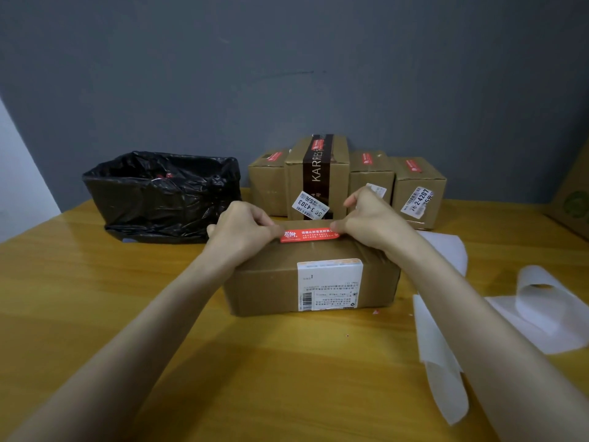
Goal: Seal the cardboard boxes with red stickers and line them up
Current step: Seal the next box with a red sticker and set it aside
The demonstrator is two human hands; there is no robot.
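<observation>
A wide cardboard box [271, 282] with a white shipping label on its front lies on the wooden table before me. A red sticker [307, 235] stretches across its top. My left hand [240, 231] pinches the sticker's left end and my right hand [373, 223] pinches its right end. Whether the sticker lies flat on the box or is held just above it, I cannot tell. Behind, several cardboard boxes stand in a row against the wall, each with a red sticker on top; the tallest [318, 177] carries a dark tape band.
A bin lined with a black bag [162, 196] stands at the back left. White backing papers [439, 352] lie on the table [95, 282] to the right, one curled [538, 301]. A large cardboard piece [573, 199] leans at the far right edge.
</observation>
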